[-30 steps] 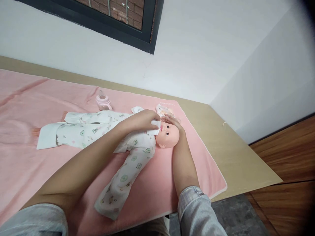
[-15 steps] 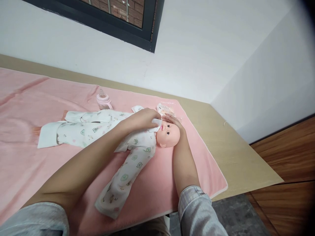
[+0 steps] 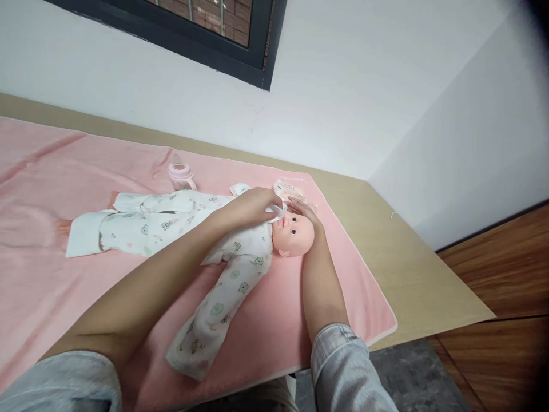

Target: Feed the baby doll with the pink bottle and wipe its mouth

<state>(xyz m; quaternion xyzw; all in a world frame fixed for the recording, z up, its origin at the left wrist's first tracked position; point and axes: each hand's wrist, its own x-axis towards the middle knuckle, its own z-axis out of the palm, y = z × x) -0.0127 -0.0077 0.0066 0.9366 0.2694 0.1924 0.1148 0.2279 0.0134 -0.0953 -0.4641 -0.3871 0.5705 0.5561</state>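
Mid-frame, the left hand [image 3: 258, 203] pinches a cloth [image 3: 278, 212], which could slip should the doll's head [image 3: 295, 239] roll off the loosely cupped right hand [image 3: 305, 209].

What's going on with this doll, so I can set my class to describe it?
A clothed doll lies on a pink blanket. The wearer's left hand pinches a small white cloth close to the doll's mouth, while the right hand curves around the far side of its head. A pink bottle is beyond the doll's body, and a clear packet lies beyond the right hand.
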